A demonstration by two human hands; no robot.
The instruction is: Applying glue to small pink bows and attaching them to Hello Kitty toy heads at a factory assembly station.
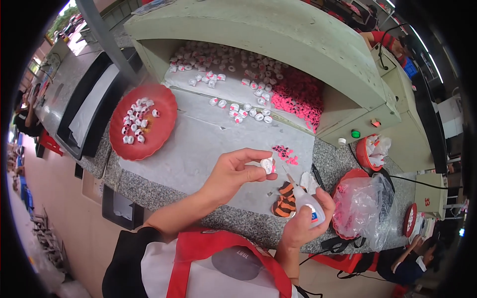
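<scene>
Over the paper-covered bench, my left hand point(238, 171) pinches a small white piece with a pink patch point(267, 165) between thumb and fingertips. My right hand point(310, 213) is wrapped around a whitish squeeze bottle point(304, 196) with a thin nozzle. That nozzle points up and left toward the white piece, a short gap away. Just beyond the nozzle tip lies a small heap of pink and dark bits point(285, 154). An orange and black striped thing point(284, 201) sits beside the bottle, partly hidden by it; its kind is unclear.
At the left, a red scalloped plate point(166, 131) holds several white pieces. Many more, plus a pink pile point(300, 97), lie under a pale green metal hood point(248, 25). A red basin with clear plastic bags point(367, 203) stands at the right, and a small red tub point(365, 156) behind it.
</scene>
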